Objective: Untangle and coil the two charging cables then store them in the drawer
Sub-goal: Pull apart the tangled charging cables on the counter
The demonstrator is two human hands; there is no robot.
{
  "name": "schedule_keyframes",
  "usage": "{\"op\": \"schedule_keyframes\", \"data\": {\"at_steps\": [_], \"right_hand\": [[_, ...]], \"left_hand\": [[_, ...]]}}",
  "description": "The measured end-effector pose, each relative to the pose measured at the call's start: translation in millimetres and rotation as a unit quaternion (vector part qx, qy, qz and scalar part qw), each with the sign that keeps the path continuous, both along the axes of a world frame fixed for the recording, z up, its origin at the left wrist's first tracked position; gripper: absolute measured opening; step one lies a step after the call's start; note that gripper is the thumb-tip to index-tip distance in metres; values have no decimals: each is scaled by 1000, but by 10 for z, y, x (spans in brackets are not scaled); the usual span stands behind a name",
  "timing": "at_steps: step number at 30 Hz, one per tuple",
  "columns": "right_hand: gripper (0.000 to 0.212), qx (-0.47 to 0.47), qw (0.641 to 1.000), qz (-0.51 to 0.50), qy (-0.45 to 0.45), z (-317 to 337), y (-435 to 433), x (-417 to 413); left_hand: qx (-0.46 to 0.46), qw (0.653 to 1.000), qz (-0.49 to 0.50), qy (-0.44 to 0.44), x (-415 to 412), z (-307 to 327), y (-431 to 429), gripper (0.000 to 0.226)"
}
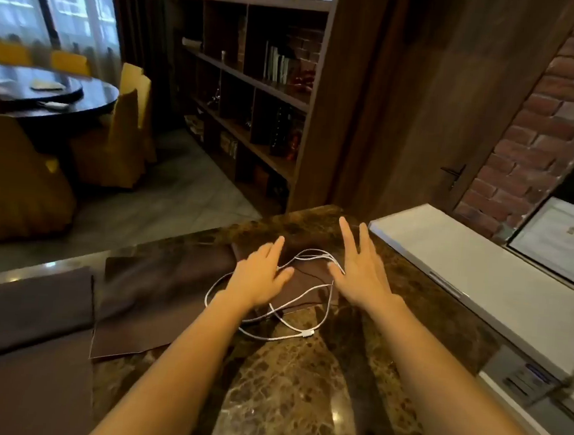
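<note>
Grip: our left hand [261, 274] lies flat, fingers spread, over the loops of the thin white charging cable [293, 295]; our right hand [360, 269] is splayed open just beside them. Neither has closed on anything.

Item: the white cable lies in loose crossing loops, partly on a dark brown leather mat [169, 297], its white plug end [308, 333] on the polished brown marble counter [292, 389]. A thin dark line among the loops may be the second cable; we cannot tell.

Drawer: not in view.

Risks: pulling one loop before finding an end could tighten the crossings; the plug could slide off the slick marble.
</note>
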State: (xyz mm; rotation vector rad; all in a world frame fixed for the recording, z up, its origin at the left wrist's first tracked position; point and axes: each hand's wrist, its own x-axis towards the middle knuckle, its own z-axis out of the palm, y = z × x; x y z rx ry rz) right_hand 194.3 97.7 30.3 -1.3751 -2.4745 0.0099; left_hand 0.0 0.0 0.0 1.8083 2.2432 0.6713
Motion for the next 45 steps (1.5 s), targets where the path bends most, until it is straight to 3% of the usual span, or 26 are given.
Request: {"op": "schedule_keyframes", "data": {"at_steps": [4, 7, 10, 12, 13, 19, 23, 25, 30, 32, 34, 35, 39, 45], "right_hand": [[96, -121, 993, -2, 16, -279, 35, -44], [90, -213, 969, -49, 117, -429, 103, -113], [55, -330, 901, -104, 261, -422, 239, -162], [31, -367, 878, -77, 299, -361, 273, -172], [29, -376, 867, -63, 320, -298, 281, -165], [26, -408, 786, 3, 464, 261, 312, -147], [26, -437, 685, 70, 578, 712, 342, -122], [24, -438, 654, 105, 608, 915, 322, -101], [26, -423, 658, 152, 604, 1122, 203, -80], [25, -418, 654, 150, 612, 1143, 179, -79], [24, -412, 648, 138, 626, 1166, 189, -66], [24, -411, 642, 132, 634, 1178, 212, -49], [19, -389, 611, 96, 683, 1243, 454, 150], [19, -321, 566, 2, 760, 1430, 1096, 1048]], "left_hand": [[-78, 996, -16, -30, 169, -222, -57, 77], [-109, 993, -23, -41, 268, -426, -52, 76], [-121, 991, -33, -57, 430, -483, -6, 69], [-114, 990, -30, -76, 546, -464, 53, 64], [-105, 990, -25, -86, 595, -437, 85, 63], [-5, 994, 1, -110, 795, -240, 255, 33], [-27, 998, -8, -64, 799, -267, 274, 34], [-9, 997, -13, -75, 810, -233, 278, 35], [130, 980, 4, -150, 905, 263, 337, 36], [108, 954, -25, -280, 964, 530, 368, 52], [91, 903, -34, -419, 1021, 736, 390, 59], [100, 892, -40, -440, 1027, 800, 389, 57], [171, 934, -45, -309, 818, 922, 328, 47], [188, 926, 28, -326, 145, 1046, 9, 50]]}}
